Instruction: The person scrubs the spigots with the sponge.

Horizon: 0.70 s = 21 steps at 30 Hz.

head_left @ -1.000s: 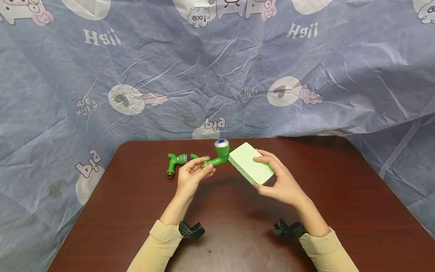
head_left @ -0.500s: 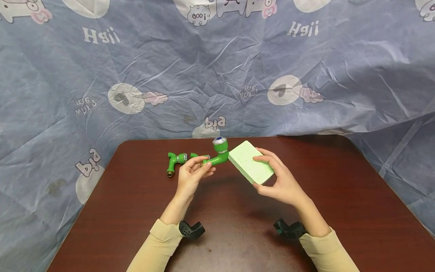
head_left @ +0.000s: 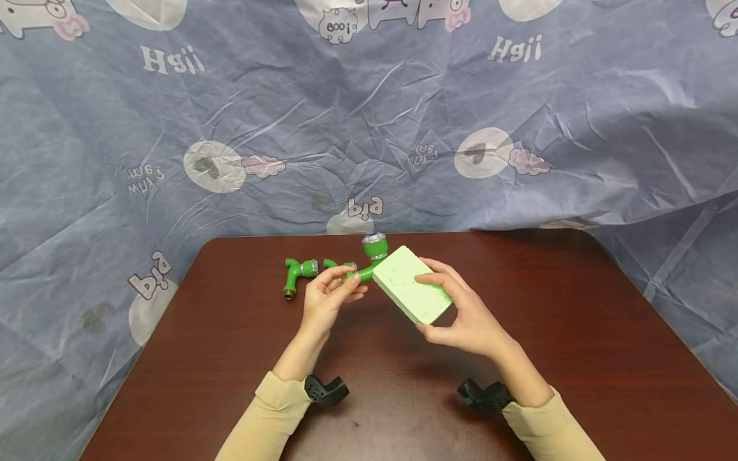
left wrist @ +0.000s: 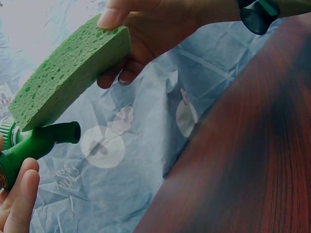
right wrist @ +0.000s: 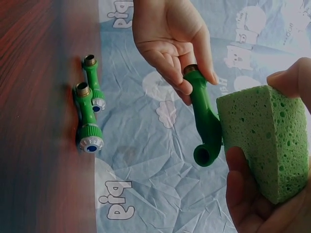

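One green faucet (right wrist: pixel 203 109), pinched near its brass-threaded inlet (right wrist: pixel 191 69) by the left hand (head_left: pixel 324 299) above the wood-grain table (head_left: pixel 403 410), touched by a porous sponge (head_left: pixel 406 288) gripped in the right hand (head_left: pixel 466 320). Probably stiff, fairly light, slightly slippery; best held at the inlet. Open spout (right wrist: pixel 204 151) visible from the right wrist, hidden behind the sponge in the head view.

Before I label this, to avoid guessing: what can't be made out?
- Head view: spout of the held tap, behind the sponge.
- Head view: lower part of the right table tap, behind the left hand.
- Left wrist view: part of held tap's knob, cut off by left edge.
- Right wrist view: any markings on table taps' caps, too small.
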Motion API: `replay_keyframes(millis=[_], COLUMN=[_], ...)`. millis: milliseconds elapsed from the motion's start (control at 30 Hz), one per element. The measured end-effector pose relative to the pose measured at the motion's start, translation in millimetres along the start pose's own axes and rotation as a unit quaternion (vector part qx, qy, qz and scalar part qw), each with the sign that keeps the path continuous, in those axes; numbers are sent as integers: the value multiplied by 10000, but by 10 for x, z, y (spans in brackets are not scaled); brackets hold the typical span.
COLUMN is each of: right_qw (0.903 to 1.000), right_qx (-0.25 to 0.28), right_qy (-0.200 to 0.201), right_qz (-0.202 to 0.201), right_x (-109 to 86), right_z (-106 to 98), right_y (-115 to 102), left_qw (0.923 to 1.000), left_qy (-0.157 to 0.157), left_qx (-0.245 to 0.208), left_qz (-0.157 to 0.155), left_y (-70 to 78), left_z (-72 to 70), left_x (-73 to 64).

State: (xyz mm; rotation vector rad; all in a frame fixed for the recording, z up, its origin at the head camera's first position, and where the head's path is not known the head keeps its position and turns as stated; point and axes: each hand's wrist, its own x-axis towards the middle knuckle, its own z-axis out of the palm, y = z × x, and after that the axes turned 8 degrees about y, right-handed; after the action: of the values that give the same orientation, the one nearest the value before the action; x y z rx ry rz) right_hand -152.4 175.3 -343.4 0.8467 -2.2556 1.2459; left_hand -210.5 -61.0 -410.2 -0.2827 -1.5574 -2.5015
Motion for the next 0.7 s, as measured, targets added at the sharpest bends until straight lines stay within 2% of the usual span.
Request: replay_keyframes(millis=[233, 333, 500, 700], right_qw=[9999, 9998, 10000, 9999], right_qx=[-59, -31, -21, -21], right_qy=[147, 182, 45, -57], right_qz=[10, 21, -45, -123], right_x=[-3, -32, -85, -81], right_z=[4, 30, 91, 75], right_y=[58, 197, 422, 462], left_qw=[10000, 9999, 9999, 9999], left_qy=[-3, 6, 41, 44], left_qx=[62, 97, 144, 150], left_qz=[59, 39, -23, -20], left_y=[-3, -5, 1, -2], left_z=[-2, -7, -8, -10], left_x=[7, 9, 0, 2])
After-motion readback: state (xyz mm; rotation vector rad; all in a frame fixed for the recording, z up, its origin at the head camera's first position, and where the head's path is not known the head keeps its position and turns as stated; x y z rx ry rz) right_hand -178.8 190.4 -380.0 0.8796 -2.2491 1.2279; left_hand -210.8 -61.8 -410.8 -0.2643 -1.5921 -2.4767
